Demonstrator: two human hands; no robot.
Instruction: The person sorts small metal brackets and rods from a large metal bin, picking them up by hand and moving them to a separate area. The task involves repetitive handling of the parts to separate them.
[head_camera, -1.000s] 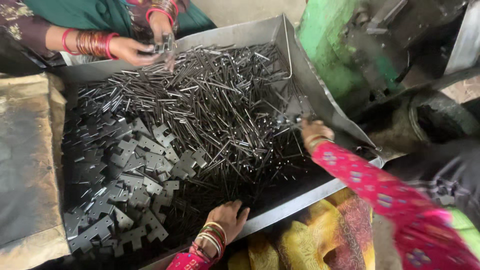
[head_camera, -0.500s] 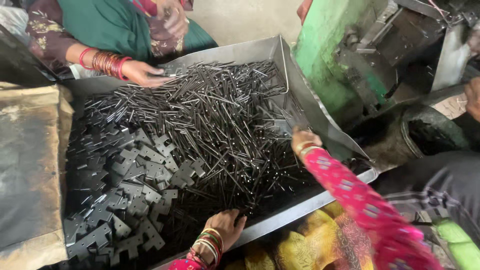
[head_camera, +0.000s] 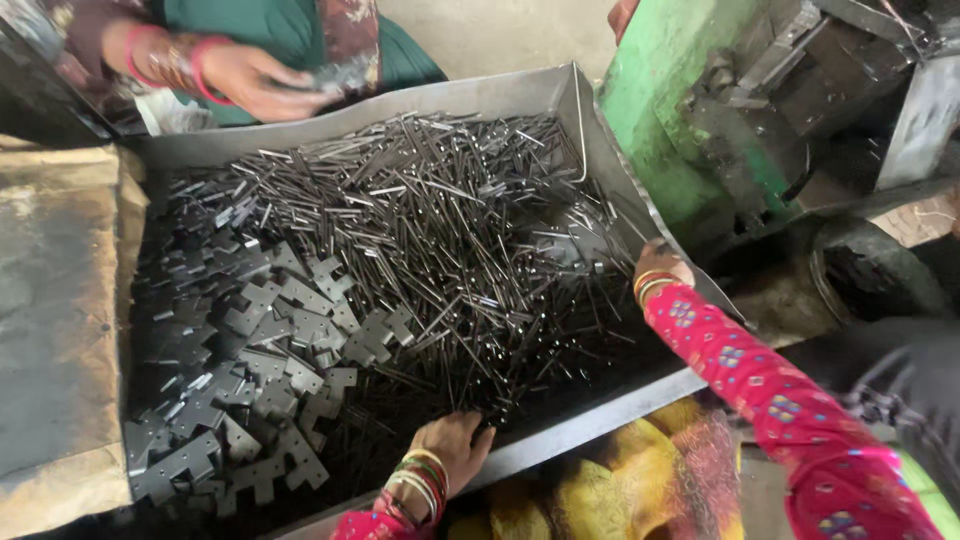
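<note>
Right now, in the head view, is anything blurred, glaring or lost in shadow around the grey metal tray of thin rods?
Head view: the thin dark metal rods are sharp, with small glints, no strong glare; the flat notched steel plates sink into shadow at the grey metal tray's near-left corner; the left hand is clear, the right hand half hidden at the rim; another person's hand is slightly motion-blurred.
</note>
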